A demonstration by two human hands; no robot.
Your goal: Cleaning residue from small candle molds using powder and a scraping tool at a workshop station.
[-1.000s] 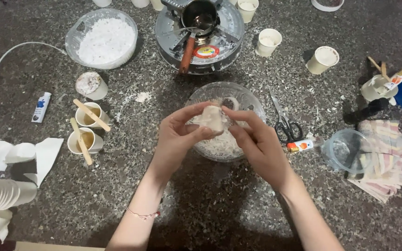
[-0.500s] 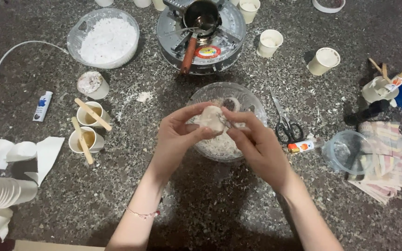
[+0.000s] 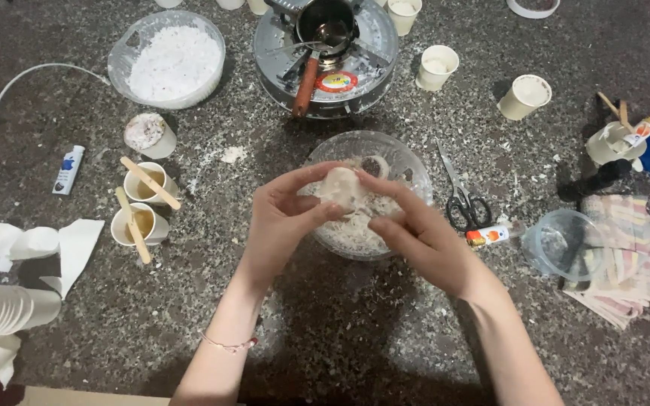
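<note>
I am holding a pale wax lump (image 3: 340,186) in my left hand (image 3: 283,218), grip closed around it, above the clear bowl (image 3: 408,162) of shavings at the bench's middle. My right hand (image 3: 423,237) is picking at it, grip narrow; shavings are already filling the bowl, the lump is not yet fully crumbled.

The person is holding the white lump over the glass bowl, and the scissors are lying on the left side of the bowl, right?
Not quite. The head view shows both hands, left hand and right hand, holding the white lump over the glass bowl, but the scissors lie on the right side of the bowl, not the left.
</note>
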